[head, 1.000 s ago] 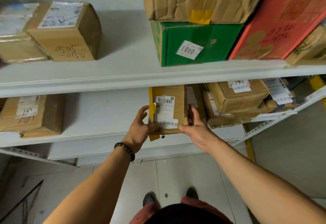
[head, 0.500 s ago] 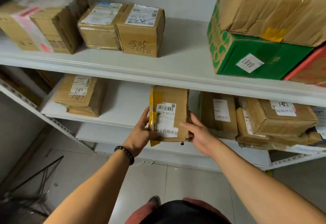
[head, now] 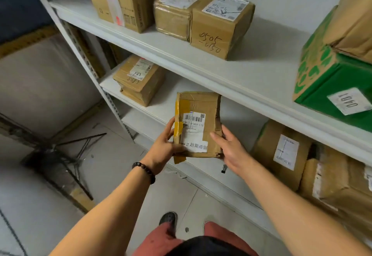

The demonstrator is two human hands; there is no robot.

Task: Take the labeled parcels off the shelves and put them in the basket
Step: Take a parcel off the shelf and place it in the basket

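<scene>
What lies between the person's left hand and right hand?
A taped cardboard parcel, barcode-labelled, held by the left hand and right hand; head view.

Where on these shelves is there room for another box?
Upper shelf: bare between the 0505 box and the green box. Lower shelf: bare between the left parcel and the white-labelled box, behind the held parcel. Crowded: upper left, lower right.

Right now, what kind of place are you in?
Probably a parcel storeroom or pickup depot: white shelves hold many taped cardboard boxes, like the box marked 0505, and the held parcel bears a barcode label.
</scene>
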